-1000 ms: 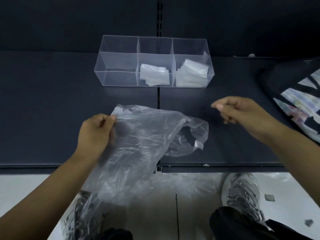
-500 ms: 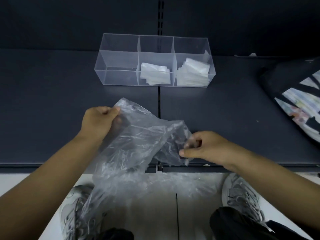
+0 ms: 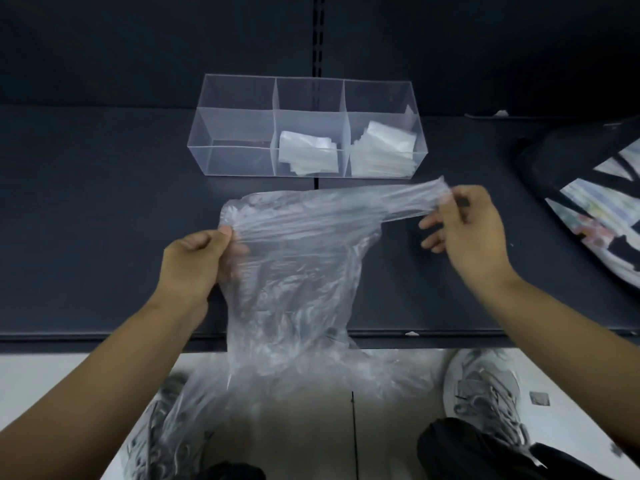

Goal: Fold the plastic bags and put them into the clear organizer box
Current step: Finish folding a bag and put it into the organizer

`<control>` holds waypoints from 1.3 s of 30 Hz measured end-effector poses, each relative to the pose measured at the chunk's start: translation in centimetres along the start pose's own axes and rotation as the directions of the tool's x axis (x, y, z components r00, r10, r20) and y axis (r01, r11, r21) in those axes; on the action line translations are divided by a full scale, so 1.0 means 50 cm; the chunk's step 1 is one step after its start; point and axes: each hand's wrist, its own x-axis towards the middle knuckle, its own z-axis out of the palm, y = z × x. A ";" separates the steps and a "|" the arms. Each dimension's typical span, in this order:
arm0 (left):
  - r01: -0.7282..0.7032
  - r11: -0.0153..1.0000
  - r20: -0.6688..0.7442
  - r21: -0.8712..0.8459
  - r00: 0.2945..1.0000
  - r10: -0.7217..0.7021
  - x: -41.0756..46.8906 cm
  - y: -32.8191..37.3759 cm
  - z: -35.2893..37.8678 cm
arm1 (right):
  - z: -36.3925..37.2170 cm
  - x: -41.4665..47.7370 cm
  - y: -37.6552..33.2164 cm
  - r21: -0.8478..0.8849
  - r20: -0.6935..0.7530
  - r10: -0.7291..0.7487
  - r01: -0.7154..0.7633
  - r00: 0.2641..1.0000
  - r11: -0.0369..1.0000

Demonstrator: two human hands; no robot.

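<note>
A crumpled clear plastic bag (image 3: 298,271) hangs in the air over the front edge of the dark shelf. My left hand (image 3: 194,261) grips its upper left corner. My right hand (image 3: 467,230) pinches a handle strip, pulled out taut to the right. Behind them stands the clear organizer box (image 3: 308,129) with three compartments. Its left one holds nothing, the middle holds folded bags (image 3: 306,157), and the right holds a stack of folded bags (image 3: 384,150).
A dark shelf surface (image 3: 104,220) runs under the box, with a dark back wall behind. A black patterned bag (image 3: 595,188) lies at the right edge. More clear plastic (image 3: 311,382) lies on the pale floor by grey shoes (image 3: 485,393).
My right hand came in, took hold of the bag's handle near the shelf edge, and has drawn it up and out to the right. My left hand kept its grip.
</note>
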 end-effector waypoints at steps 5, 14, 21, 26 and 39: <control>0.089 0.996 0.130 -0.013 0.988 -0.087 0.016 0.041 0.011 | 0.009 0.019 -0.009 0.070 0.063 -0.076 0.072 0.995 0.995; 0.120 0.952 -0.006 -0.281 0.992 -0.127 0.068 0.049 0.033 | 0.001 0.041 -0.007 0.043 -0.023 -0.071 0.072 0.997 0.996; 0.233 0.941 0.121 -0.245 0.970 -0.208 0.059 0.067 0.009 | -0.027 0.056 0.004 -0.200 0.334 0.222 -0.161 0.916 0.966; 0.245 0.958 0.036 -0.152 0.970 -0.242 -0.041 0.014 -0.066 | -0.018 -0.108 -0.024 -0.243 0.395 0.052 0.050 0.917 0.969; 0.464 0.884 0.284 -0.054 0.856 -0.432 -0.128 -0.024 -0.046 | 0.038 -0.187 0.010 -0.245 0.415 -0.082 0.198 0.906 0.949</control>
